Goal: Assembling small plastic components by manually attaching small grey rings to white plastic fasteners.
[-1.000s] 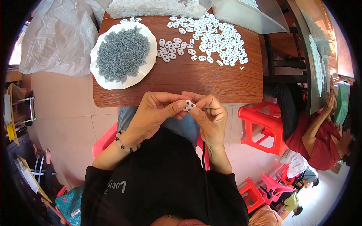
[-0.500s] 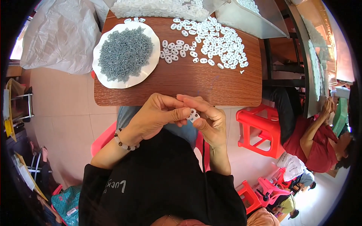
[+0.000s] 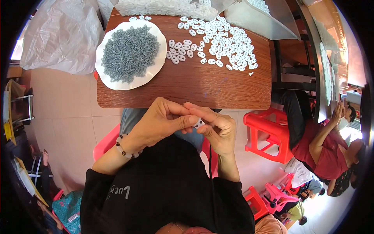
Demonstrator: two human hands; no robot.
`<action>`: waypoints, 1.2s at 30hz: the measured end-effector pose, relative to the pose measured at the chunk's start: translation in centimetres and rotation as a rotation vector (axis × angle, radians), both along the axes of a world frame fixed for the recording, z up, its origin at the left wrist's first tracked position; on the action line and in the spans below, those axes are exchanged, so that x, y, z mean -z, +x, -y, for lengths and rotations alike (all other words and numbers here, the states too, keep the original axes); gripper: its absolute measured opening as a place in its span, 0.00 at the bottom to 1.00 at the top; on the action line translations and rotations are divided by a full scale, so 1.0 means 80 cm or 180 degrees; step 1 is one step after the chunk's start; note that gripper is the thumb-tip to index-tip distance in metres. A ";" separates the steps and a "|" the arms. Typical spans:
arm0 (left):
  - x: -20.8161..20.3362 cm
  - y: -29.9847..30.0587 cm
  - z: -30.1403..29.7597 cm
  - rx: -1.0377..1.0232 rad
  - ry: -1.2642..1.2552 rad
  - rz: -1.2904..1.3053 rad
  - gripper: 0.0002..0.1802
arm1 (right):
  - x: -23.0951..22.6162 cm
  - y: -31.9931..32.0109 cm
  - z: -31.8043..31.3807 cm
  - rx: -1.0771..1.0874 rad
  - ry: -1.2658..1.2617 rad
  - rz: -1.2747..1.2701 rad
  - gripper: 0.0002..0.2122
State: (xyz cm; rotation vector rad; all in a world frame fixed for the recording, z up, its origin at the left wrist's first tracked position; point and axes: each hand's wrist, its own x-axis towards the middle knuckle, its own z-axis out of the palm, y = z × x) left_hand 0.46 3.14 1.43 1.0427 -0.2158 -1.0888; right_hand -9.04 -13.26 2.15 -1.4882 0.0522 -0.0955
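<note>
My left hand and my right hand meet just off the near edge of the wooden table. Between their thumbs and fingertips both grip a small white plastic piece with holes; most of it is covered by the fingers. Left of centre on the table stands a white wavy-rimmed plate, heaped with small grey screw-like pieces. Many white oval pieces with two holes lie spread on the right, and a smaller group of white oval pieces lies nearer the plate.
A clear bin of white pieces stands at the table's far edge. A large whitish plastic bag is at the left. On the right are a red stool and a person in a dark red shirt at another table.
The white piece has turned between my fingertips and less of it shows. My hands stay nearly in place, the right fingers shifting slightly. At the right, another person's head has come into view.
</note>
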 end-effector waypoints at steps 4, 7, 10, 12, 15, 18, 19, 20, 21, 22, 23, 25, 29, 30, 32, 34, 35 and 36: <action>-0.007 -0.002 -0.003 0.0104 0.0143 0.0368 0.10 | 0.002 -0.005 -0.003 0.0113 -0.0171 0.0021 0.18; -0.012 -0.007 -0.002 0.0007 0.0146 0.0622 0.10 | 0.008 -0.005 -0.004 0.0180 -0.0297 0.0270 0.16; -0.018 -0.006 -0.004 0.0048 0.0264 0.0874 0.10 | 0.003 -0.010 -0.005 0.0103 -0.0231 0.0080 0.16; -0.021 -0.007 -0.005 0.0047 0.0252 0.0842 0.10 | 0.001 -0.012 -0.006 0.0097 -0.0212 0.0052 0.15; -0.022 -0.007 -0.006 0.0048 0.0273 0.0917 0.09 | -0.002 -0.012 -0.009 0.0152 -0.0173 0.0034 0.14; -0.024 -0.009 -0.004 -0.0027 0.0274 0.0997 0.04 | -0.002 -0.014 -0.012 0.0285 -0.0142 0.0101 0.13; -0.024 -0.010 -0.004 -0.0026 0.0274 0.0998 0.04 | -0.001 -0.014 -0.014 0.0328 -0.0111 0.0175 0.13; -0.024 -0.011 -0.004 -0.0029 0.0259 0.1002 0.04 | -0.002 -0.015 -0.015 0.0328 -0.0112 0.0176 0.13; -0.024 -0.011 -0.004 -0.0032 0.0242 0.1006 0.03 | -0.002 -0.017 -0.016 0.0350 -0.0074 0.0146 0.12; -0.026 -0.012 -0.004 -0.0025 0.0236 0.1008 0.03 | -0.003 -0.018 -0.016 0.0378 -0.0040 0.0117 0.12; -0.028 -0.012 -0.003 -0.0030 0.0238 0.1039 0.03 | -0.003 -0.017 -0.016 0.0386 -0.0047 0.0119 0.12; -0.029 -0.012 0.000 -0.0028 0.0233 0.1077 0.03 | -0.001 -0.017 -0.014 0.0370 -0.0143 0.0143 0.11; -0.019 -0.008 0.008 -0.0102 0.0279 0.0979 0.04 | 0.023 -0.015 -0.016 0.0535 0.0098 0.0178 0.11; -0.016 -0.005 0.011 -0.0028 0.0358 0.0913 0.04 | 0.024 -0.013 -0.015 0.0533 0.0233 0.0060 0.12; -0.012 0.000 0.017 -0.0037 0.0363 0.0832 0.07 | 0.030 -0.010 -0.010 0.0537 0.0364 -0.0035 0.13; -0.005 0.005 0.024 -0.0045 0.0366 0.0759 0.09 | 0.039 -0.002 0.000 0.0381 0.0734 -0.0132 0.15; 0.002 0.008 0.027 -0.0099 0.0344 0.0609 0.11 | 0.041 0.002 0.005 0.0387 0.0726 -0.0107 0.15; 0.007 0.010 0.029 -0.0153 0.0321 0.0460 0.13 | 0.043 0.007 0.010 0.0306 0.0784 -0.0172 0.19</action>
